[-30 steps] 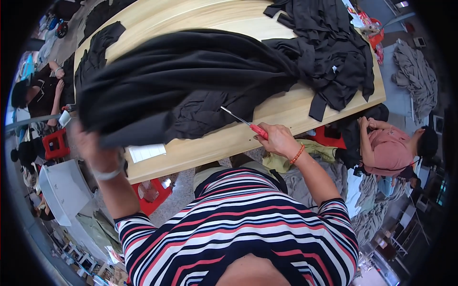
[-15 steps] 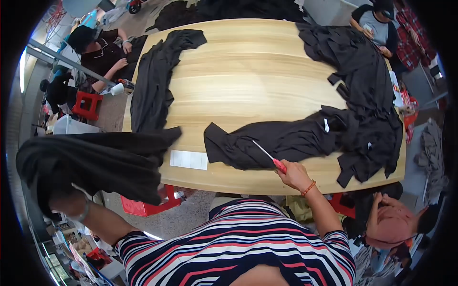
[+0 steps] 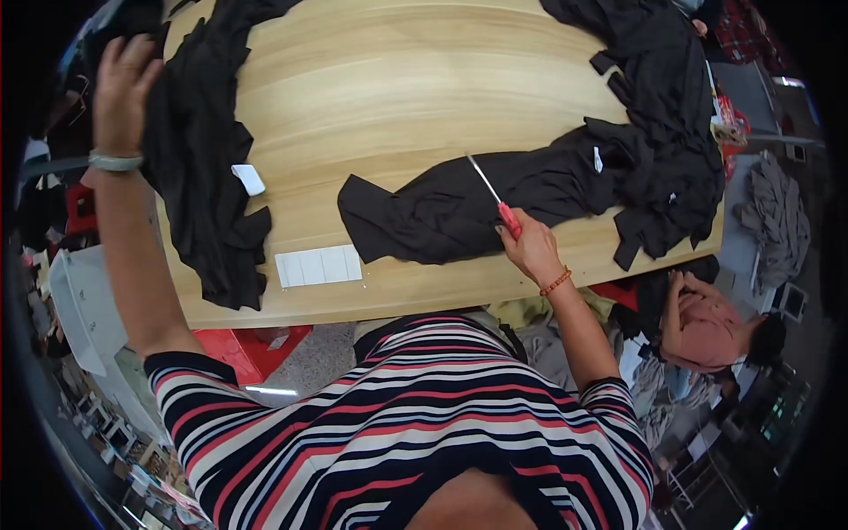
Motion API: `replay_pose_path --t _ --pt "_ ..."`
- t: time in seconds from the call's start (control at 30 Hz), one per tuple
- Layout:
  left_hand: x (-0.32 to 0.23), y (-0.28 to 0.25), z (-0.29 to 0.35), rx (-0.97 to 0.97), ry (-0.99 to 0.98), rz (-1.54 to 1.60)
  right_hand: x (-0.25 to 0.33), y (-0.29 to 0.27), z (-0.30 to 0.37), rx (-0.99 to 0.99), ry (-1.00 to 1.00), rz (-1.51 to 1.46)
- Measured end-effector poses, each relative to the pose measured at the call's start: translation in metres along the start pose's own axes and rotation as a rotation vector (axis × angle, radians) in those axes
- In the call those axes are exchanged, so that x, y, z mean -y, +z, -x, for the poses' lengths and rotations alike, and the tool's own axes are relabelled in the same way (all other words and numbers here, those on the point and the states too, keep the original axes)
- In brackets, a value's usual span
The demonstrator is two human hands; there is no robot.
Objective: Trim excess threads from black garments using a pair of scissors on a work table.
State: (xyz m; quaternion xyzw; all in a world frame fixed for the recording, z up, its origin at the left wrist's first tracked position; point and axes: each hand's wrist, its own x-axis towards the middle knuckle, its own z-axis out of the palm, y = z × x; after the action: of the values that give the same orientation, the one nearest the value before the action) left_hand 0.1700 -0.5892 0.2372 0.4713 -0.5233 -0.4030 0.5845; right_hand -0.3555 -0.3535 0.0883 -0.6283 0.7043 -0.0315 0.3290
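Note:
My right hand [image 3: 533, 246] grips the red handle of a thin metal tool [image 3: 491, 191] whose tip rests on a black garment [image 3: 459, 208] spread near the front edge of the wooden table [image 3: 380, 97]. My left hand [image 3: 124, 75] is raised at the table's far left corner, fingers apart, touching the top of a long black garment [image 3: 199, 150] that lies along the left edge. A band sits on that wrist.
A pile of black clothes [image 3: 662, 106] covers the table's right end. A white label strip [image 3: 318, 265] and a small white tag [image 3: 248, 179] lie on the wood. A person in pink [image 3: 707, 327] crouches at the right. Red stool [image 3: 243, 340] below the table.
My left arm swung the bundle of black cloth from the lower left up onto the table's left edge and let it go. My right hand stayed on the tool.

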Motion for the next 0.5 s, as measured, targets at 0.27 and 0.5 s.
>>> replay_pose_path --t 0.27,0.5 --pt "0.191 0.159 0.248 0.775 0.021 -0.969 -0.037 0.047 -0.008 -0.213 -0.121 -0.035" --pt "0.158 0.138 0.26 0.73 -0.025 -0.775 -0.042 0.03 -0.008 -0.035 -0.186 0.129"
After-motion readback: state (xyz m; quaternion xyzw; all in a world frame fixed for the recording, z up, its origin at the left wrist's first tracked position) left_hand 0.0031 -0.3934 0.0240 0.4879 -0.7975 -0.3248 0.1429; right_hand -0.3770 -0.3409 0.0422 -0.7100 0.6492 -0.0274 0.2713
